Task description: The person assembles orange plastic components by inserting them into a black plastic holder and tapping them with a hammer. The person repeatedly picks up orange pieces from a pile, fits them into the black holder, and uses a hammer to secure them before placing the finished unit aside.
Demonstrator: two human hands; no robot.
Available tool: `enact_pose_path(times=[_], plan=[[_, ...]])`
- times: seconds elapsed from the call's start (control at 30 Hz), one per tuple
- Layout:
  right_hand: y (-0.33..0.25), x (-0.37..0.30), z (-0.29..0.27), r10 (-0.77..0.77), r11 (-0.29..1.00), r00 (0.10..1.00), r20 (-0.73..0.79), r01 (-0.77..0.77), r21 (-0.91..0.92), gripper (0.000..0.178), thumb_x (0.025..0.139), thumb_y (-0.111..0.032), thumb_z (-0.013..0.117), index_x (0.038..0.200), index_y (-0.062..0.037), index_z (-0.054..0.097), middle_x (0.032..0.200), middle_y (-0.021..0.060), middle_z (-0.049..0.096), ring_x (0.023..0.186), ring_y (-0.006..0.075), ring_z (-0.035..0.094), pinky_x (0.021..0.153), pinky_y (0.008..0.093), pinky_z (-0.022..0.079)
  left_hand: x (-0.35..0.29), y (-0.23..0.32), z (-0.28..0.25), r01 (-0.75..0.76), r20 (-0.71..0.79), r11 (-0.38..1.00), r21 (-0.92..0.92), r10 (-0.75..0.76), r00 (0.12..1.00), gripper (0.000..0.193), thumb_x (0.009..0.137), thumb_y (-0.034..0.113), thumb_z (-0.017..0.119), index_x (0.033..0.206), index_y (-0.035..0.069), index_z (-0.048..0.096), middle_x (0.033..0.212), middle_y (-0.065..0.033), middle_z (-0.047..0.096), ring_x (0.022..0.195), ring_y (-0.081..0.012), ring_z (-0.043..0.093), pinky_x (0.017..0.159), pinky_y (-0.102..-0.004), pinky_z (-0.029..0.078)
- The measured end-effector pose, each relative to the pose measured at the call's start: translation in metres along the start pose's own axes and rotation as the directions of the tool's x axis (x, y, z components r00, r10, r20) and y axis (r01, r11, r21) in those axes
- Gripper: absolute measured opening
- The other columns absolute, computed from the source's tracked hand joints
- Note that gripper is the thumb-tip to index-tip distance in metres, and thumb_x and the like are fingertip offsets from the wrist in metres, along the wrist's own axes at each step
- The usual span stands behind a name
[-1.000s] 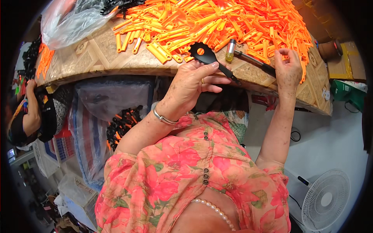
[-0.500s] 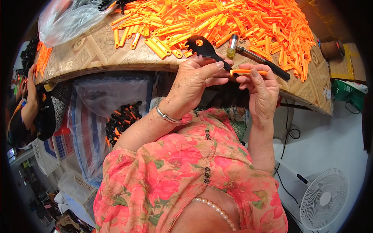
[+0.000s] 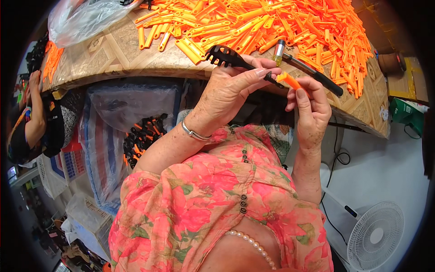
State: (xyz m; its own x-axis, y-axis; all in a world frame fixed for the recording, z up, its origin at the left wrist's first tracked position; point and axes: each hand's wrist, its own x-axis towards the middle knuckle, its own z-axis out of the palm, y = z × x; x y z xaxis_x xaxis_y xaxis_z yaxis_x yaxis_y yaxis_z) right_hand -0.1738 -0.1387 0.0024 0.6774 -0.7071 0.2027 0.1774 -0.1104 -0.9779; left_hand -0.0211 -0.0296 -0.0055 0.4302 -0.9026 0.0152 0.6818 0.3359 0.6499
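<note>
Surface (image 3: 113,54), patterned: carries a large heap of loose orange plastic sleeves (image 3: 290,27), judged still unfitted; a small hammer (image 3: 308,70) lies at its near edge. Bag below the surface (image 3: 142,138): black-and-orange pieces, apparently finished, so the work looks well short of done. Left hand (image 3: 226,97): fingers closed round the handle of a black slotted spoon (image 3: 231,58), held just above the surface edge. Right hand (image 3: 310,111): fingertips pinching one orange sleeve (image 3: 289,80) at the spoon's handle end.
</note>
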Motion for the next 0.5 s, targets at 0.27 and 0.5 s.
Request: enact_pose_path(times=[0.27,0.5], plan=[[0.003,-0.002,0.017,0.266,0.876,0.958,0.109,-0.287,0.387,0.025,0.103,-0.017,0.049,0.117,0.0022,0.058,0.094,0.0114,0.066,0.070,0.0097,0.064,0.056,0.0228,0.055,0.003,0.001,-0.004,-0.132,0.162,0.957,0.259,0.092,0.982,0.005,0.089,0.003,0.064,0.091,0.004,0.060,0.130,-0.0164,0.053,0.119,-0.0226,0.055,0.104,-0.0396,0.043],[0.009,-0.006,0.026,0.129,0.966,0.990,-0.061,-0.111,0.235,0.016,0.099,-0.007,0.055,0.111,0.0031,0.058,0.096,0.0109,0.067,0.076,0.0131,0.068,0.066,0.0242,0.058,0.002,-0.011,-0.003,-0.121,0.063,0.979,0.164,0.112,0.992,0.014,0.088,0.002,0.064,0.102,0.002,0.062,0.124,-0.0165,0.057,0.118,-0.0226,0.056,0.103,-0.0407,0.045]])
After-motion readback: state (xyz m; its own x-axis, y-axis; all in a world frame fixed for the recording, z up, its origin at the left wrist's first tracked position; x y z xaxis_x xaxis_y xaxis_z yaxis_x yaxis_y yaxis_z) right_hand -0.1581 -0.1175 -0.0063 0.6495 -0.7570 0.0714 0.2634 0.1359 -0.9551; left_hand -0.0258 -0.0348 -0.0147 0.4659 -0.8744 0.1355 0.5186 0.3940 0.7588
